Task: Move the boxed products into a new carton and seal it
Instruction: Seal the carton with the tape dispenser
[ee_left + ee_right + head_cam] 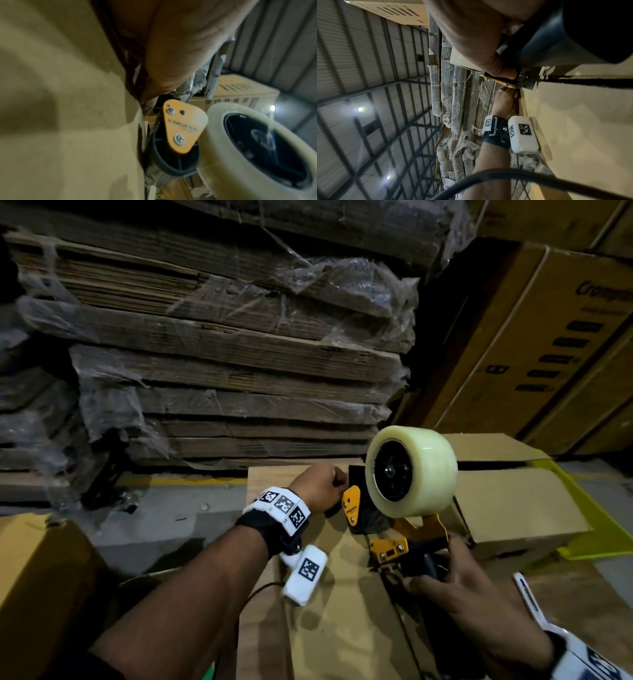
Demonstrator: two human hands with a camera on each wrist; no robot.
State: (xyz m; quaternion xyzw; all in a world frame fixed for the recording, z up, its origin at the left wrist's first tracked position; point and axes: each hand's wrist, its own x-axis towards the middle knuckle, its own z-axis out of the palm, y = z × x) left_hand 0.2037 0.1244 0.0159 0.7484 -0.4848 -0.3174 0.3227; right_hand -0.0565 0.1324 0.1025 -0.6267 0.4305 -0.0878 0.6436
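Gripping the tape gun's (394, 508) handle, the right hand (455, 580) sets it on the closed carton (342, 628); the left hand (317, 491), fingers curled, pinches at its front end.

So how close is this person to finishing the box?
Packing looks done: the carton has its top flaps folded shut. Sealing is in hand: the right hand grips the tape dispenser on the centre seam, and the left hand works at its front end. No tape strip shows yet, so taping the seam remains.
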